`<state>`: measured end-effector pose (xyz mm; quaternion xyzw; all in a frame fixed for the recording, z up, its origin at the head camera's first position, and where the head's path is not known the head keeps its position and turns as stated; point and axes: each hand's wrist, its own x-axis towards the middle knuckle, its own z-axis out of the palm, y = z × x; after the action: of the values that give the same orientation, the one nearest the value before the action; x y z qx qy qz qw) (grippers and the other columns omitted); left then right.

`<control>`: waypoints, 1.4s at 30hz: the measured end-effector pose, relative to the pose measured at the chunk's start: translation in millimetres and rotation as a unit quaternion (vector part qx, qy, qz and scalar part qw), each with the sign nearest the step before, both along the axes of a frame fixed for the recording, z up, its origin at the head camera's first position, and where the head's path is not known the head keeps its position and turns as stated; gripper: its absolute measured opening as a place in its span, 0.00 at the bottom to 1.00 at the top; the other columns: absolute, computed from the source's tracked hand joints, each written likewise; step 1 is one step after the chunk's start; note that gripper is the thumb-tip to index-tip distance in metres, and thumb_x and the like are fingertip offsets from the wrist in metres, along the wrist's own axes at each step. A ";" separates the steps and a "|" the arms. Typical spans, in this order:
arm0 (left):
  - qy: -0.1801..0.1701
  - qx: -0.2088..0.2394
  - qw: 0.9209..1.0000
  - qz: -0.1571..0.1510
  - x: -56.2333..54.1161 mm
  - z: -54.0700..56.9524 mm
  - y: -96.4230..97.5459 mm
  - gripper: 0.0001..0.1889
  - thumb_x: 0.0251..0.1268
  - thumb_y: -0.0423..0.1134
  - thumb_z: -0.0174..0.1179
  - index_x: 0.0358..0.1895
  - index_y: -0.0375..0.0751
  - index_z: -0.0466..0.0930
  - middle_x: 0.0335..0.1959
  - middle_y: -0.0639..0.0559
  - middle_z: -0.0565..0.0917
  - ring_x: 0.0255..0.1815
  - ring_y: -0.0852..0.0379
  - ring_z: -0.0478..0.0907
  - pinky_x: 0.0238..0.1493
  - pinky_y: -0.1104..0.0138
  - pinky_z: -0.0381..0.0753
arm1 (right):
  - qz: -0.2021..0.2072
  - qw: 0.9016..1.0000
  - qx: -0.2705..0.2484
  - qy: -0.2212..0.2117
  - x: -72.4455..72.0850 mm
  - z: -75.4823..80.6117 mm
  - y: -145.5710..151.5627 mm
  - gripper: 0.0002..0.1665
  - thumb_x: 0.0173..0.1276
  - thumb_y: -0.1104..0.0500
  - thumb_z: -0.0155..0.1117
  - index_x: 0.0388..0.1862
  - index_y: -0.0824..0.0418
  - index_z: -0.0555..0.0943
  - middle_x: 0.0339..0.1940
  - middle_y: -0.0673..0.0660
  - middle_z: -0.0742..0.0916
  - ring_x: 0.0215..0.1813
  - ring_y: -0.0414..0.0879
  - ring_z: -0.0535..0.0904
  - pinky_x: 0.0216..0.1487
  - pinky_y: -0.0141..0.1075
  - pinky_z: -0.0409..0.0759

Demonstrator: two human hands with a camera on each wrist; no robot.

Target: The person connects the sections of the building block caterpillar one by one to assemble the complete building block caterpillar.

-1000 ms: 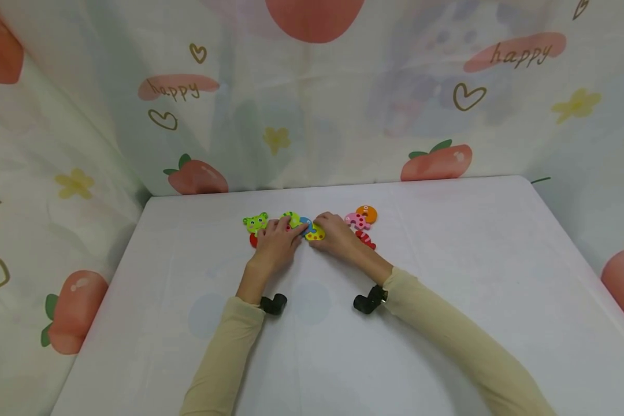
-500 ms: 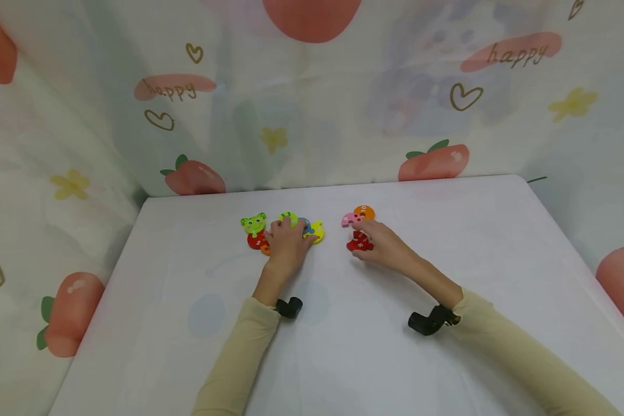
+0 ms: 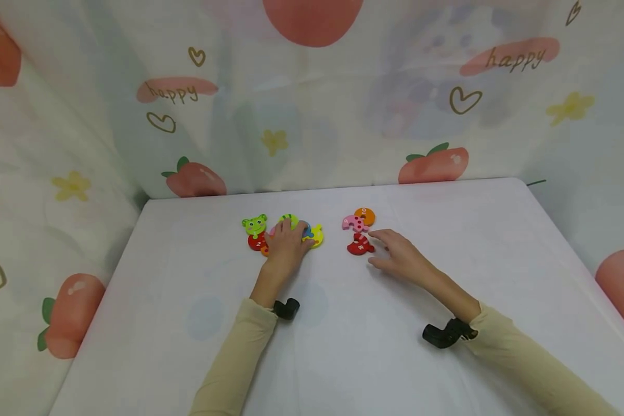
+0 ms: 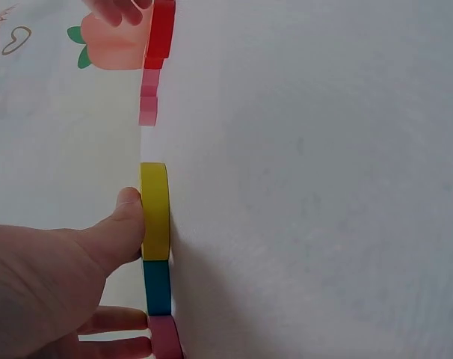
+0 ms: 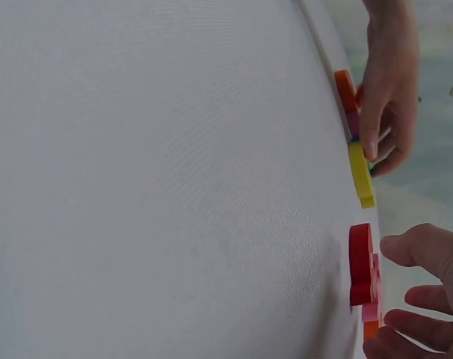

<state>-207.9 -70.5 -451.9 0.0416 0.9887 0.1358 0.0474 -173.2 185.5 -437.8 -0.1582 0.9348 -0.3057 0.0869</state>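
On the white worktop point(image 3: 312, 358), towards its far edge, a line of bright puzzle pieces lies flat under the person's left hand point(image 3: 287, 245). Those fingers are spread loosely across the pieces, grasping nothing I can make out, and the left wrist view shows the thumb resting on the yellow piece point(image 3: 317, 236), with the blue piece point(image 3: 306, 231) just beside it, partly covered. A green striped piece point(image 3: 289, 219) peeps out past the fingertips. At the end nearest the worktop's left edge is the green animal head point(image 3: 254, 224), smiling, touching the red round piece point(image 3: 257, 241); a bit of orange point(image 3: 264, 251) shows below, mostly hidden by the hand. Nearer the middle of the far edge, well apart from the head, sits a second group: the pink spotted piece point(image 3: 352, 223) meets the orange disc point(image 3: 365, 216), and the red striped piece point(image 3: 360, 245) lies on their near side. The right hand point(image 3: 403, 257) hangs just beside that red one, on the side towards the worktop's right edge, fingers parted and released, a gap between thumb and piece. Behind the far edge hangs a curtain point(image 3: 312, 156) printed with fruit and flowers.
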 end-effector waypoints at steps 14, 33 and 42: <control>-0.026 -0.006 1.000 0.001 0.9 1.8 -0.6 0.34 0.68 0.55 0.56 0.72 0.45 0.62 0.71 0.43 0.64 0.74 0.47 0.59 0.71 0.35 0.56 | -0.008 1.000 0.002 0.020 -3.6 -3.3 -6.9 0.36 0.62 0.57 0.70 0.66 0.69 0.70 0.63 0.68 0.77 0.62 0.61 0.75 0.61 0.54 0.78; -0.015 -0.057 0.997 -0.050 16.0 7.0 -2.3 0.32 0.69 0.53 0.55 0.73 0.50 0.63 0.74 0.43 0.63 0.77 0.46 0.58 0.70 0.41 0.63 | -0.045 0.995 0.077 0.040 -21.1 -12.0 -34.6 0.32 0.61 0.52 0.71 0.59 0.69 0.76 0.50 0.65 0.81 0.52 0.56 0.76 0.52 0.47 0.83; -0.019 -0.067 0.996 -0.048 16.7 7.6 -2.2 0.32 0.69 0.54 0.54 0.74 0.51 0.62 0.75 0.43 0.63 0.77 0.47 0.58 0.71 0.43 0.63 | -0.018 0.995 0.078 0.053 -19.2 -13.5 -35.4 0.31 0.61 0.56 0.69 0.61 0.68 0.75 0.52 0.65 0.80 0.51 0.56 0.75 0.49 0.45 0.83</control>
<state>-191.2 -72.7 -444.3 0.0827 0.9914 0.0674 0.0751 -192.5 150.1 -451.3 -0.1495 0.9619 -0.2245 0.0441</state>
